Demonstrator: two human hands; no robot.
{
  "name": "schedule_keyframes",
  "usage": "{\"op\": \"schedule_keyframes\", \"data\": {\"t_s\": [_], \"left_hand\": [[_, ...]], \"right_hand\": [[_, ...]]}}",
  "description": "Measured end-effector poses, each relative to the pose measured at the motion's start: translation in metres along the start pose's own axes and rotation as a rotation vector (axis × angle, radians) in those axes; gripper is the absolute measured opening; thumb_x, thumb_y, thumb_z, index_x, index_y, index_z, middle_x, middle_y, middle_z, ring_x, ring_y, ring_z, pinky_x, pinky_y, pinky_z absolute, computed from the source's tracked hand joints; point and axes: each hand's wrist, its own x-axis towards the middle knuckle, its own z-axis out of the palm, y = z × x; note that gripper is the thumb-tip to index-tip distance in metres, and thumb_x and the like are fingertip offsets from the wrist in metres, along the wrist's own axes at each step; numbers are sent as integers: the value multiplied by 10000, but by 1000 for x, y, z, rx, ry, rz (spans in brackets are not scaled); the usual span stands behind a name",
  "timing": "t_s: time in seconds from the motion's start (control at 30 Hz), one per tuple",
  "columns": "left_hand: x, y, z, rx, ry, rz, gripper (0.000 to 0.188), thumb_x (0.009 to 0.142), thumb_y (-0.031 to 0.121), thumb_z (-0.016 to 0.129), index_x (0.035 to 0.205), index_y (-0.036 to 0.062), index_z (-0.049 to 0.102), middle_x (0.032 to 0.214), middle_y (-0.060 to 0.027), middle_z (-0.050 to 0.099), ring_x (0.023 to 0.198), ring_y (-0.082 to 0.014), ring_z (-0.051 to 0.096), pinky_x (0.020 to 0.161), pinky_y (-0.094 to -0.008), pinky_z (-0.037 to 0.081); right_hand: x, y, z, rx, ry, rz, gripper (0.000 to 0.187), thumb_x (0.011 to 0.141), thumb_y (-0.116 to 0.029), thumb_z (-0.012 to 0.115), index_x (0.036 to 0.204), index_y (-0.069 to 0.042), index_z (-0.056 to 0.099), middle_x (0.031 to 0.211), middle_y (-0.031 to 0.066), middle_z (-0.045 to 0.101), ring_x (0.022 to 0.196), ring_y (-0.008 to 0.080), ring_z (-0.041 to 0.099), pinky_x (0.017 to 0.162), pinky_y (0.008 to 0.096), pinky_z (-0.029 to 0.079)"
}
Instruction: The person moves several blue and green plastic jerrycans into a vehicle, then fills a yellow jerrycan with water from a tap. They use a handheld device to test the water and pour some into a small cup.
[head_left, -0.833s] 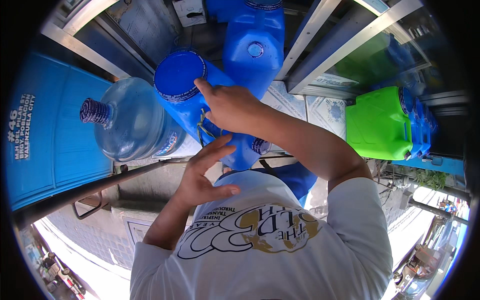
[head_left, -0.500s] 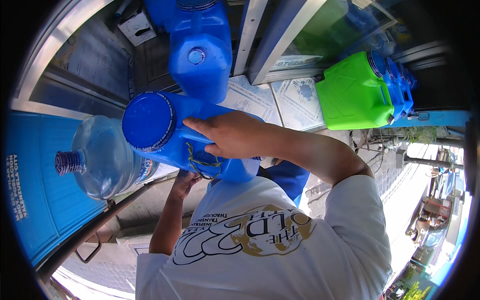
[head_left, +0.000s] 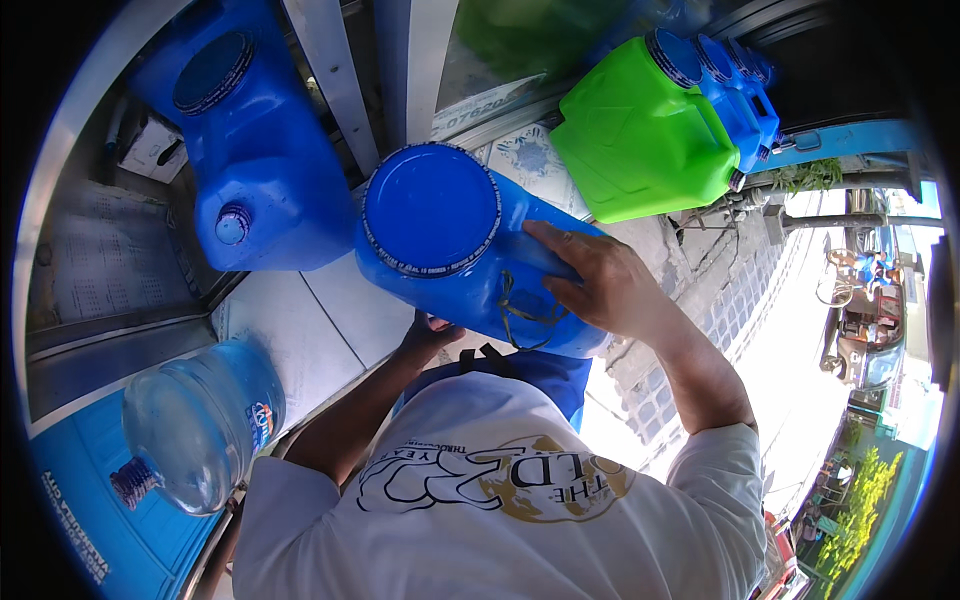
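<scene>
A blue plastic water jug (head_left: 540, 262) with a wide round blue cap is held in front of my chest, tilted with its cap toward the left. My right hand (head_left: 612, 282) grips it near the handle, index finger stretched along the top. A dark cord (head_left: 507, 300) is looped at the jug's side, below that hand. Underneath, my left hand (head_left: 440, 328) bears the jug from its lower side; most of its fingers are hidden by the jug. Left of it, another blue jug (head_left: 270, 190) with a small spigot cap stands in the doorway.
At the left lies a clear round water bottle (head_left: 195, 425) beside a blue panel (head_left: 75, 500). A green jug (head_left: 640, 140) and several blue jugs (head_left: 740, 105) line the ledge at upper right. A metal door frame (head_left: 408, 70) rises ahead. A paved street (head_left: 690, 350) with parked vehicles runs along the right.
My view has turned, so the doorway jug and clear bottle sit further left or lower. The held jug has moved right, away from the doorway jug, still in both hands.
</scene>
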Motion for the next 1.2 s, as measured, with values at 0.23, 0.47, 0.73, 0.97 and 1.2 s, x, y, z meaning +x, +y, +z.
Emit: {"op": "schedule_keyframes", "data": {"t_s": [0.23, 0.47, 0.73, 0.97, 1.2], "left_hand": [[141, 28, 45, 76, -27, -140, 1301, 752, 427, 854, 1550, 185, -144, 1406, -179, 464, 1288, -323, 470, 1065, -541, 373], [231, 60, 74, 152, -57, -124, 1256, 725, 487, 858, 1565, 174, -21, 1357, -143, 490, 1097, -278, 545, 1059, -514, 387], [239, 83, 69, 146, -27, -68, 1227, 685, 472, 885, 1535, 115, 77, 1141, -113, 528, 888, -191, 527, 764, -326, 446], [217, 61, 58, 250, 10, -106, 1195, 768, 617, 764, 1581, 128, 37, 1424, -195, 464, 1221, -308, 552, 1037, -456, 432], [35, 7, -133, 68, 846, -109, 683, 943, 608, 546, 1432, 143, 439, 1351, -114, 577, 1119, -237, 611, 921, -399, 453]], "right_hand": [[-1, 103, -31, -168, 521, 77, 501, 829, -149, 716, 1309, -72, 593, 1141, 215, 675, 1024, 391, 657, 878, 427, 522], [21, 160, -70, -158, 565, 271, 457, 868, -211, 716, 1291, -78, 607, 1141, 205, 677, 1019, 386, 661, 849, 414, 527], [38, 170, -74, -166, 573, 188, 454, 882, -240, 706, 1284, -56, 603, 1186, 205, 664, 1041, 380, 658, 860, 411, 526], [36, 162, -72, -159, 514, 306, 475, 870, -187, 732, 1300, -31, 600, 1118, 197, 683, 1006, 308, 680, 858, 371, 524], [92, 48, -11, -107, 736, -211, 450, 825, -264, 753, 1197, -38, 639, 1077, 191, 662, 955, 386, 648, 835, 437, 525]]}}
